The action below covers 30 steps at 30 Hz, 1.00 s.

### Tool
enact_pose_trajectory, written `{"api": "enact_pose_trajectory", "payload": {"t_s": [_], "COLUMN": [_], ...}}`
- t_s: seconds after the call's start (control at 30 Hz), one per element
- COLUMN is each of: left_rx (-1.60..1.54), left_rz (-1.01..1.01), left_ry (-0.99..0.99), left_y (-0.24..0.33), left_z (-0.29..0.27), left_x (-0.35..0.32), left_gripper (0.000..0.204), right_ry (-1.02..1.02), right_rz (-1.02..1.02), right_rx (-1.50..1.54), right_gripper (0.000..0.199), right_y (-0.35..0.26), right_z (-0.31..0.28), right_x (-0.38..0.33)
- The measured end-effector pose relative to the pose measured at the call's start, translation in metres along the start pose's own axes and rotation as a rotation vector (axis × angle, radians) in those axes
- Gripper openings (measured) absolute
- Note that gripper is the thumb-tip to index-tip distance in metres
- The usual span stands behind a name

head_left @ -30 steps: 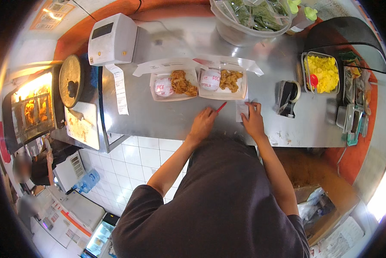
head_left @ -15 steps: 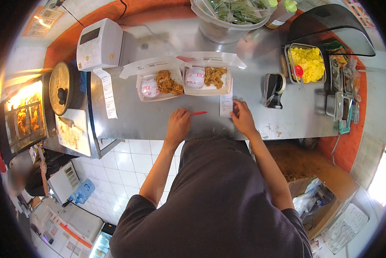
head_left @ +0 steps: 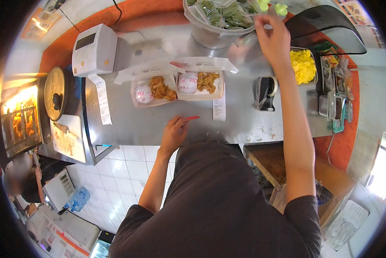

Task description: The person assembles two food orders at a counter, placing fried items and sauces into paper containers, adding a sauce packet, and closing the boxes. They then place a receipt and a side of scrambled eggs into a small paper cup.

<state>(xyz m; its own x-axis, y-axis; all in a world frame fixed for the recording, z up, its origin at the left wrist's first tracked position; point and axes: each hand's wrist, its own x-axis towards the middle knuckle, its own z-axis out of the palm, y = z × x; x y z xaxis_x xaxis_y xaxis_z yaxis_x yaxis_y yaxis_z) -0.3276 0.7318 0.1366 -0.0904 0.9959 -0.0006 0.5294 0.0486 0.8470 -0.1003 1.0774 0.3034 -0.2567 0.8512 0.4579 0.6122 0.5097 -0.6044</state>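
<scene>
My left hand is closed round a slim red pen near the counter's front edge. At the back, my right hand reaches over the right rim of a clear tub of bagged green leaves, close to bottles with green caps. Its fingers bend down, and their grip is hidden. Two open boxes stand mid-counter: the left box and right box each hold a paper-wrapped bundle and fried chicken. A paper slip sticks out from the right box.
A white label printer with a hanging receipt stands left. Further left are a cutting board with a knife and a round lidded pot. Rightward sit a tape dispenser and yellow food. Another person is at far left.
My right hand has left the paper slip and moved up and right to the back tub and bottles. My left hand now holds the red pen that lay beside it. The view has shifted slightly.
</scene>
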Motion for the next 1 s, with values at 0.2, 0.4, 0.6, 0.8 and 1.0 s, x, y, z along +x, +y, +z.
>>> {"api": "enact_pose_trajectory", "payload": {"t_s": [0.2, 0.4, 0.6, 0.8, 1.0], "left_rx": [0.0, -0.027, -0.062, -0.068, -0.107], "left_rz": [-0.086, -0.159, -0.217, -0.156, -0.161], "left_ry": [0.021, 0.067, 0.046, -0.077, -0.111], "left_y": [0.002, -0.006, -0.013, 0.002, 0.0], "left_z": [-0.013, -0.02, -0.02, -0.019, -0.022], "left_x": [0.0, -0.003, 0.004, 0.035, 0.043], "left_gripper": [0.022, 0.024, 0.023, 0.022, 0.025], "right_ry": [-0.413, -0.485, -0.368, -0.368, -0.357], "right_rz": [-0.104, -0.12, -0.018, 0.034, -0.093], "right_rx": [-0.18, -0.253, -0.116, -0.149, -0.07], "right_gripper": [0.046, 0.033, 0.027, 0.026, 0.022], "right_y": [0.041, 0.036, 0.04, 0.031, 0.036], "right_z": [0.068, 0.081, 0.067, 0.061, 0.058], "right_x": [0.101, 0.1, 0.103, 0.1, 0.094]}}
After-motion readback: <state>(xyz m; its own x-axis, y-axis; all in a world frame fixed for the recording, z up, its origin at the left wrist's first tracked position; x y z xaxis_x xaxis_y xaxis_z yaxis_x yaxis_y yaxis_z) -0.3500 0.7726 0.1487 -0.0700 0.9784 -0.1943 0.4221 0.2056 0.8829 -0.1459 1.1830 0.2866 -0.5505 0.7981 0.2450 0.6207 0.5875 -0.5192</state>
